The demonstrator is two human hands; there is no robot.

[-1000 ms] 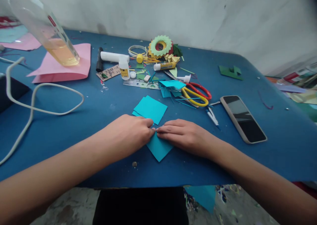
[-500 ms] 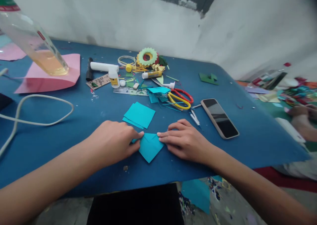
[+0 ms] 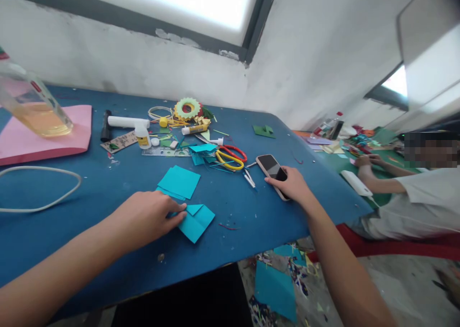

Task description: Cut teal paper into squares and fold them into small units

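My left hand (image 3: 153, 216) pinches the left corner of a folded blue paper (image 3: 197, 221) lying on the table near the front edge. One flap of that paper is folded over along its top. Behind it lies a small stack of blue paper squares (image 3: 181, 181). My right hand (image 3: 293, 185) is closed around the lower right end of a smartphone (image 3: 271, 166), which lies on the table with its dark screen up. Left of the phone are red-and-yellow-handled scissors (image 3: 230, 158) and a small white pointed tool (image 3: 248, 177).
Glue bottle (image 3: 143, 135), glue stick (image 3: 194, 128), ruler (image 3: 167, 152) and paper scraps crowd the back middle. A liquid-filled bottle (image 3: 43, 118) stands on pink paper (image 3: 81, 125) at left, near a white cable (image 3: 77, 185). Another person (image 3: 413, 192) sits at right. Blue paper (image 3: 275, 288) lies on the floor.
My right hand has left the folded paper and moved right onto the smartphone. My left hand stays on the paper, whose right flap has opened out. The view has turned up and right.
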